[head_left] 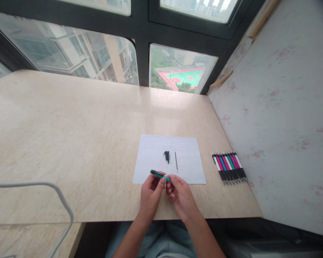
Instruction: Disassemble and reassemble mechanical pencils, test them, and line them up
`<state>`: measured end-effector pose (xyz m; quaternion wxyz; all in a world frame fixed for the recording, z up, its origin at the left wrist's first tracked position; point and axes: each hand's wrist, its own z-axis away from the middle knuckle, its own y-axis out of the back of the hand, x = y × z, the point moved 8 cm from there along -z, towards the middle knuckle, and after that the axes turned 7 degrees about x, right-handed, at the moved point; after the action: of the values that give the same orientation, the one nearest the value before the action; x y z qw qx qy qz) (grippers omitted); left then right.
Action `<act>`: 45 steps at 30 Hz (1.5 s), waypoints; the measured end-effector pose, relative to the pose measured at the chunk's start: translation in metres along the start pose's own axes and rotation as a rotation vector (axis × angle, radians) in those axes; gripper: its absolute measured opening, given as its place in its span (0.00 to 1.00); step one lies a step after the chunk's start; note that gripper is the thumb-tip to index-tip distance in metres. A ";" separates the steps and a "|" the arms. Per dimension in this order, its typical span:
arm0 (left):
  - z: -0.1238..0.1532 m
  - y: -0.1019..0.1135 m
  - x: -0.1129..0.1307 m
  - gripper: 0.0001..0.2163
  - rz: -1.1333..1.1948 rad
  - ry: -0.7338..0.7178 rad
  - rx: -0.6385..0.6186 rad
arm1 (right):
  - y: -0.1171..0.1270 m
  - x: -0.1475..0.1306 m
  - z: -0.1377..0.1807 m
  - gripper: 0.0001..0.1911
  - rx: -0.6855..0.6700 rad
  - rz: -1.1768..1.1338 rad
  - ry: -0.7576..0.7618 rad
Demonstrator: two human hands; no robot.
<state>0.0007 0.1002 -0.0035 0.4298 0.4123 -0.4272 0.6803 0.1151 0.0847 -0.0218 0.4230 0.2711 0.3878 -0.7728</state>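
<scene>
My left hand is closed round a green pen barrel with a black part at its far end. The barrel slants from upper left to lower right, over the lower part of a paper sheet. At its near green end my right hand pinches with thumb and fingers; whether a small part sits between these fingertips is hidden. Beyond the hands, small black pen parts lie on the sheet. A thin dark refill lies to their right.
Several pens in white, pink, blue, green and purple with black grips lie in a row at the right, near the papered wall. A grey cable arches over the lower left of the marble-patterned tabletop. Windows stand behind.
</scene>
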 end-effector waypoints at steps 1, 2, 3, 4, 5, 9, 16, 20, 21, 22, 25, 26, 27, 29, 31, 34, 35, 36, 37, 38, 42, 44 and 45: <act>-0.001 0.001 0.001 0.10 0.008 0.004 0.019 | 0.001 -0.002 0.000 0.17 -0.002 0.038 0.019; -0.002 0.003 0.002 0.10 0.011 0.009 0.035 | 0.002 -0.004 0.000 0.17 0.000 0.085 0.044; -0.003 0.004 0.001 0.11 0.012 0.014 0.046 | 0.005 -0.008 -0.001 0.18 0.012 0.141 0.078; -0.004 0.006 0.000 0.11 0.014 0.019 0.055 | 0.009 -0.013 -0.002 0.18 0.037 0.207 0.125; -0.005 0.008 -0.002 0.12 0.022 0.023 0.064 | 0.013 -0.021 -0.004 0.19 0.071 0.288 0.191; -0.009 0.013 -0.010 0.13 0.086 0.036 0.078 | 0.028 -0.067 -0.013 0.15 0.225 0.750 0.567; -0.009 0.010 -0.010 0.12 0.067 0.035 0.052 | 0.016 -0.105 -0.048 0.13 0.231 1.244 0.898; -0.007 0.008 -0.008 0.12 0.055 0.037 0.055 | 0.016 -0.104 -0.048 0.14 0.229 1.248 0.907; -0.006 0.008 -0.006 0.12 0.050 0.036 0.056 | 0.018 -0.103 -0.044 0.13 0.255 1.218 0.898; -0.006 0.007 -0.005 0.12 0.041 0.032 0.055 | 0.021 -0.102 -0.038 0.13 0.272 1.174 0.880; -0.005 0.005 0.000 0.11 -0.004 0.009 0.043 | 0.022 -0.088 -0.022 0.12 0.188 0.988 0.748; -0.004 0.004 0.001 0.11 -0.022 -0.001 0.033 | 0.020 -0.080 -0.017 0.12 0.130 0.904 0.681; -0.004 0.003 0.001 0.10 -0.039 -0.012 0.016 | 0.017 -0.070 -0.013 0.13 0.076 0.816 0.602; -0.003 -0.001 0.001 0.10 -0.076 -0.049 -0.030 | 0.012 -0.050 -0.007 0.14 0.014 0.610 0.440; -0.002 -0.004 0.000 0.09 -0.122 -0.099 -0.078 | 0.006 -0.029 -0.004 0.14 -0.019 0.421 0.295; 0.002 -0.006 -0.004 0.07 -0.201 -0.162 -0.108 | 0.001 -0.005 -0.001 0.12 -0.002 0.081 0.141; 0.003 -0.006 -0.004 0.07 -0.227 -0.184 -0.111 | 0.000 0.001 -0.001 0.11 0.004 -0.023 0.099; 0.004 -0.006 -0.002 0.07 -0.251 -0.212 -0.112 | -0.001 0.005 0.000 0.10 0.003 -0.112 0.059; 0.005 -0.007 0.000 0.06 -0.272 -0.246 -0.112 | -0.002 0.008 0.001 0.09 -0.007 -0.183 0.021; 0.006 -0.007 0.004 0.06 -0.290 -0.283 -0.112 | -0.004 0.010 0.002 0.09 -0.022 -0.236 -0.012; 0.009 -0.011 0.016 0.06 -0.354 -0.395 -0.126 | -0.007 0.010 0.006 0.09 -0.066 -0.336 -0.080; 0.011 -0.013 0.021 0.05 -0.373 -0.441 -0.137 | -0.007 0.009 0.006 0.08 -0.085 -0.356 -0.080; 0.012 -0.013 0.023 0.05 -0.374 -0.464 -0.140 | -0.007 0.008 0.006 0.08 -0.096 -0.364 -0.077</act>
<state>0.0089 0.0977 0.0242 0.4659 0.5975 -0.4765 0.4460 0.1041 0.0787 -0.0218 0.3032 0.1465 0.4503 -0.8269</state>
